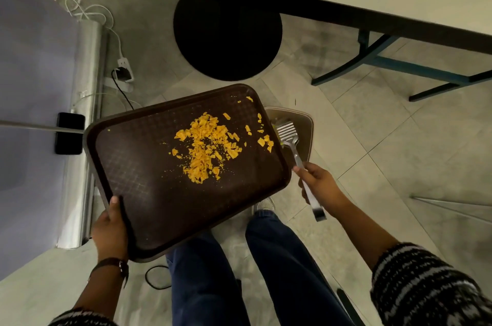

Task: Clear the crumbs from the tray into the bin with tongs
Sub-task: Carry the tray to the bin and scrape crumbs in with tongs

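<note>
While left fingers (114,204) clamp tray (143,166) edge | right fingers (310,170) curled round tongs (290,136)

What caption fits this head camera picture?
Left hand holds a brown plastic tray of orange crumbs; right hand holds metal tongs over a brown bin.

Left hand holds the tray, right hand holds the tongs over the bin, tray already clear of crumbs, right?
No: the head view shows orange crumbs piled on the tray. Left hand holds the tray, right hand holds the tongs over the bin.
</note>
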Motion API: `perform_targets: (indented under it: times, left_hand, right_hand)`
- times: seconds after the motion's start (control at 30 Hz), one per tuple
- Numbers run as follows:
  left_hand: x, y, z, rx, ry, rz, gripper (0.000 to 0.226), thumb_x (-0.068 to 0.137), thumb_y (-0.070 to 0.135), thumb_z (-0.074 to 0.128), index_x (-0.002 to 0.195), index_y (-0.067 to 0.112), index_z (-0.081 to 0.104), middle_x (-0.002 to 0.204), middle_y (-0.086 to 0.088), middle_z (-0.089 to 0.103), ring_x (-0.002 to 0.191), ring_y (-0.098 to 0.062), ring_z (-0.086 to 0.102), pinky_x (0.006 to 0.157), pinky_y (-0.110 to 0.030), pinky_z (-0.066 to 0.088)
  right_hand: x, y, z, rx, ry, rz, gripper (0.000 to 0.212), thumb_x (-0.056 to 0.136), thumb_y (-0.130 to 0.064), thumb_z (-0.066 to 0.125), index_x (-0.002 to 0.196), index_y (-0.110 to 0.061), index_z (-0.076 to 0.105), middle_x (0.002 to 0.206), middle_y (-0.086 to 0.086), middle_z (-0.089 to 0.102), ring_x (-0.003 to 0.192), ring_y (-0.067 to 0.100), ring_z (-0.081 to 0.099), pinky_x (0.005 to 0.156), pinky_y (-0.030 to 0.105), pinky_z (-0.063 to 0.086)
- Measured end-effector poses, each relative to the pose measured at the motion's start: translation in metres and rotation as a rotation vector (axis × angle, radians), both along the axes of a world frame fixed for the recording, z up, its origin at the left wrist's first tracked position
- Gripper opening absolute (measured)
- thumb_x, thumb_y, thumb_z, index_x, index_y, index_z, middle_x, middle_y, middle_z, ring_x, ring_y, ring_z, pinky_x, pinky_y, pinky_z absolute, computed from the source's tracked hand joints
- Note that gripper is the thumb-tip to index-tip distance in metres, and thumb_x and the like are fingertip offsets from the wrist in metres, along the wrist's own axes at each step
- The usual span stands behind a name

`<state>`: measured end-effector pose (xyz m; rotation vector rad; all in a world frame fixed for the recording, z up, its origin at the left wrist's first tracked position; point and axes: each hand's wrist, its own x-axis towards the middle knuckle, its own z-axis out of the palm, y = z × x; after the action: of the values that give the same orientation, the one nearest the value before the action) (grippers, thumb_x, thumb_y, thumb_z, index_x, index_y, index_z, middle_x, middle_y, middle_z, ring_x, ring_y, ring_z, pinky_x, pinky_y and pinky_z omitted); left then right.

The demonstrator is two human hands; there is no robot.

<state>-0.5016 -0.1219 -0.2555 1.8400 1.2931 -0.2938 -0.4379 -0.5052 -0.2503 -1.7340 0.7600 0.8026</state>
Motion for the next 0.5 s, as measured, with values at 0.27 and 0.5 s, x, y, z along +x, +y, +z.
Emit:
perform_targets:
  times: [0.27, 0.5]
  left_hand:
    - [-0.004, 0.005, -0.005, 0.04, 0.037, 0.049, 0.047, 0.094, 0.054, 0.037, 0.065, 0.018, 0.047, 0.07, 0.002, 0.049, 0.067, -0.018, 0.047, 0.08, -0.034, 0.036]
    - [0.0, 0.002, -0.006, 0.069, 0.033, -0.001, 0.061, 0.095, 0.052, 0.035, 0.08, -0.003, 0.057, 0.079, -0.016, 0.054, 0.077, -0.027, 0.048, 0.075, -0.036, 0.037]
  right_hand:
    - [0.019, -0.01, -0.058, -0.444, 0.114, 0.289, 0.051, 0.088, -0.049, 0.058, 0.123, -0.013, 0.058, 0.113, 0.01, 0.065, 0.101, 0.031, 0.061, 0.08, 0.033, 0.044]
    - [0.009, 0.004, -0.037, -0.531, 0.024, 0.237, 0.056, 0.086, -0.049, 0.059, 0.133, -0.02, 0.049, 0.12, 0.006, 0.065, 0.097, 0.026, 0.062, 0.07, 0.028, 0.041]
